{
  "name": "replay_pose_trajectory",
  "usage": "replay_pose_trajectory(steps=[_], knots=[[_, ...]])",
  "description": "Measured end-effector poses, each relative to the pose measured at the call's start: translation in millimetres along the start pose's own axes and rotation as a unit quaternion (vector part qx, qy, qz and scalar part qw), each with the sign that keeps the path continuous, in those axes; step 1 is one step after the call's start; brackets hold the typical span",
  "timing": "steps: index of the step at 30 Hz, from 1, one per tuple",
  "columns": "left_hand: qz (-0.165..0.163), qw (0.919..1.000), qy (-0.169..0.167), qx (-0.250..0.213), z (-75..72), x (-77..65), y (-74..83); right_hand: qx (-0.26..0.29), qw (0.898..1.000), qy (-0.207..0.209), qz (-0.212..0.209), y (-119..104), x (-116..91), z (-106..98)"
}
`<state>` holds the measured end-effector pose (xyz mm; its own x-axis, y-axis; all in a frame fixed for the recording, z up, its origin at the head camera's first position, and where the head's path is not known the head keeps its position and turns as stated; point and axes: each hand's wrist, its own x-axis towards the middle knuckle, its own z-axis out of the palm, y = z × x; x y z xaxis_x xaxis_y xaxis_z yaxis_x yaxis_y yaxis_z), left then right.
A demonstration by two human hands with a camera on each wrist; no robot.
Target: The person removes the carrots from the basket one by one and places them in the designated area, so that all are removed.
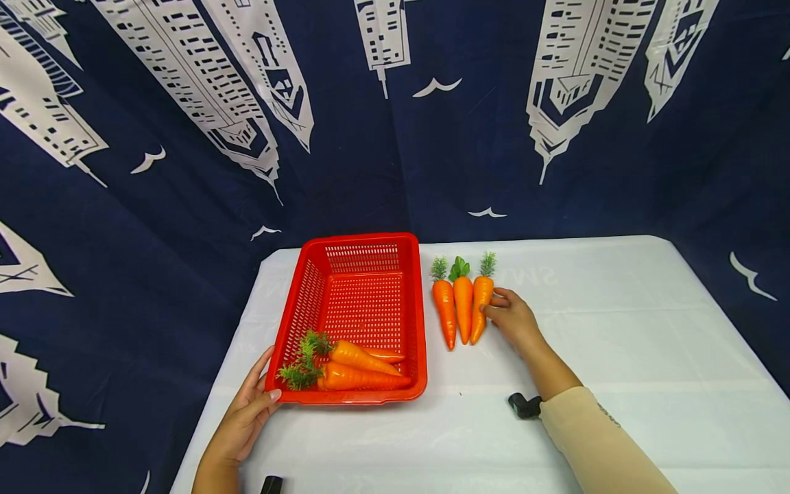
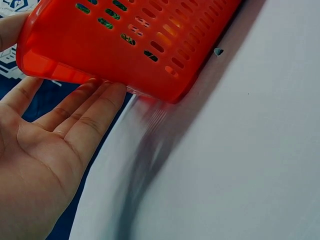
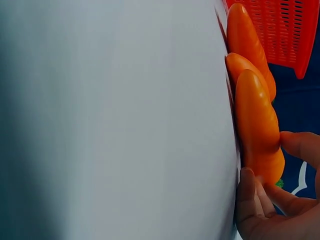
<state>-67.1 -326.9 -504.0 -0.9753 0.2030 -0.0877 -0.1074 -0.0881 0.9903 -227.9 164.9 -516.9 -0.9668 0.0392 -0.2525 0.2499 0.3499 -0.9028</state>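
Note:
At its near-left corner my left hand (image 1: 243, 415) holds a red plastic basket (image 1: 421, 322), thumb over the rim and fingers against the outer wall. Inside the basket's near end lie several orange carrots (image 1: 364, 376) with feathery green tops. To the right of the basket, three more carrots lie side by side on the table, tips toward me. My right hand (image 1: 515, 319) pinches the rightmost carrot (image 1: 483, 302) between thumb and fingers from its right side. In the right wrist view, the thumb (image 3: 302, 147) touches that carrot's upper side while the fingertips sit along its lower edge.
A white cloth covers the table (image 1: 617, 329). Behind and to the sides hangs a dark blue cloth (image 1: 432, 151) printed with white buildings and birds. The middle carrot (image 1: 463, 302) and the left carrot (image 1: 443, 305) lie right beside the pinched one.

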Motion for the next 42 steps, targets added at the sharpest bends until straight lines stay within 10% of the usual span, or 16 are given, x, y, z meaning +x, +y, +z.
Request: replay_pose_trajectory(steps=[42], knots=[[-0.002, 1.0, 0.0, -0.002, -0.7, -0.1, 0.5, -0.009, 0.999, 0.035, -0.021, -6, -9, -9]])
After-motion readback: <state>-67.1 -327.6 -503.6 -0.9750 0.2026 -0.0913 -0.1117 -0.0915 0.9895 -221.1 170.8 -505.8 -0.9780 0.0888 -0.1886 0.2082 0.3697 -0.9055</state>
